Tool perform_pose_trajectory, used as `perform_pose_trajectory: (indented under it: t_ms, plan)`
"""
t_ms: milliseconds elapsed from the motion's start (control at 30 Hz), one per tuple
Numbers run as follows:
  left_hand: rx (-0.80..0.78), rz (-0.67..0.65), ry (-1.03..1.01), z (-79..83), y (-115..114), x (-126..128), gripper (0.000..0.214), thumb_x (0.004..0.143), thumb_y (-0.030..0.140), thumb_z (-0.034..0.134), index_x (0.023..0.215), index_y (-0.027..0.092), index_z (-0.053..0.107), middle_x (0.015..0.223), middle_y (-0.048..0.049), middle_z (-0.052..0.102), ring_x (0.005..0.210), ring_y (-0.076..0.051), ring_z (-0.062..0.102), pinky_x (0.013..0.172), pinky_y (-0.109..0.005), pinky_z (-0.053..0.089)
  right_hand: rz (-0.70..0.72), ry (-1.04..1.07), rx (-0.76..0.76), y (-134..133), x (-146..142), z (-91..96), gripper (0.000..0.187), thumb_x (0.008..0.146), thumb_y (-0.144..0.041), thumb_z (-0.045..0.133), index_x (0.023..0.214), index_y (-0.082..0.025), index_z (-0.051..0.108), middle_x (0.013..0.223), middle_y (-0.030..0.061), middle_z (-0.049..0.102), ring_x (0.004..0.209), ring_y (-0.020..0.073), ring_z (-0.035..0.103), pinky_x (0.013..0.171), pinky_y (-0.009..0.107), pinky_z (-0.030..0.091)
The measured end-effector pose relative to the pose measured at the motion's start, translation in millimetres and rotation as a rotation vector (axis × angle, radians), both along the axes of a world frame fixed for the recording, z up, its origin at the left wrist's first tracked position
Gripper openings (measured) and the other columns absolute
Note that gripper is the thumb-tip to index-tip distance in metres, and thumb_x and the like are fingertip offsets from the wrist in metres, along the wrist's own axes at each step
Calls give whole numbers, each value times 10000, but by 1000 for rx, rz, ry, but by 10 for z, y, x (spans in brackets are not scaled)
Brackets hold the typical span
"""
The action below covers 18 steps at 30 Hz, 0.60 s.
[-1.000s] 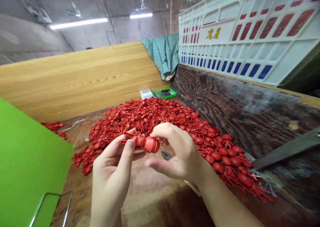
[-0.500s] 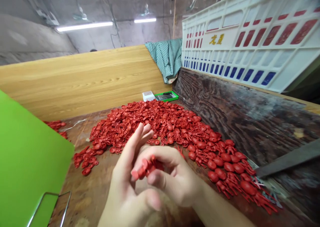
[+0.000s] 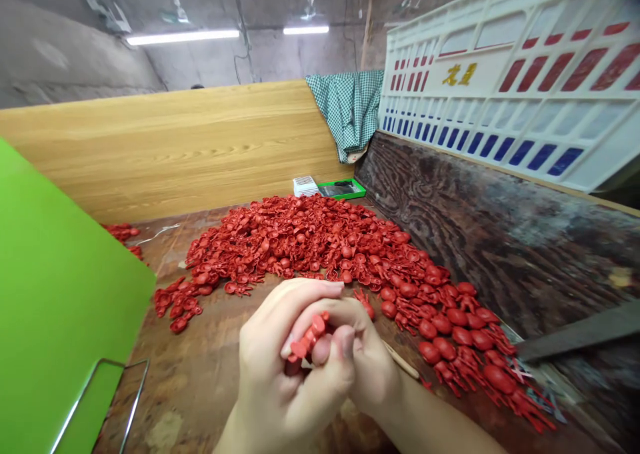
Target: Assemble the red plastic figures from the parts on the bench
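Red part (image 3: 309,339) half hidden in a tight double grasp

In the head view, the right hand (image 3: 373,367) was curled nearly closed on the red part; the left hand (image 3: 280,367) folded around it, its own hold on the part unclear. Uneven thumb pressure could have made the part slip, perhaps dropping it on the desk (image 3: 200,374) below. Beyond the hands spread a red pile (image 3: 280,237). Right of them lay a pale stick (image 3: 404,362); farther right, a metal bar (image 3: 580,331) limited elbow room. A green panel (image 3: 65,287) stood well left.
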<state>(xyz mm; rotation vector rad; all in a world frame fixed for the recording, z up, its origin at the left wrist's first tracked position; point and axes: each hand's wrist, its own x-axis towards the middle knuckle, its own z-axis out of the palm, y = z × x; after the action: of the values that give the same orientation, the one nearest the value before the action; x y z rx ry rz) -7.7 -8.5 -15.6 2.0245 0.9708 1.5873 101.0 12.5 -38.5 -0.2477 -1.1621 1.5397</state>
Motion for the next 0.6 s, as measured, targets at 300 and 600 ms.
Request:
perform_pose_trajectory:
  t_ms: [300,600]
  plan:
    - [-257,-30,17,-52,126,-62,753,940,399,824,1615,312,499,1548,-78,666,1360,-244,695,1126,-316,581,-294,20,86,245,97,-135,391,1012,-632,654,1038,-258,763,1150,80,727,1062,221,716,1039,394,602]
    - [-189,78,128,47,17,-18,76,1051,288,654,1084,251,711,845,24,671,691,-102,629,645,-201,508,-576,-74,231,376,341,-148,609,1139,-625,325,1134,-305,843,1162,70,770,1056,215,730,956,381,596]
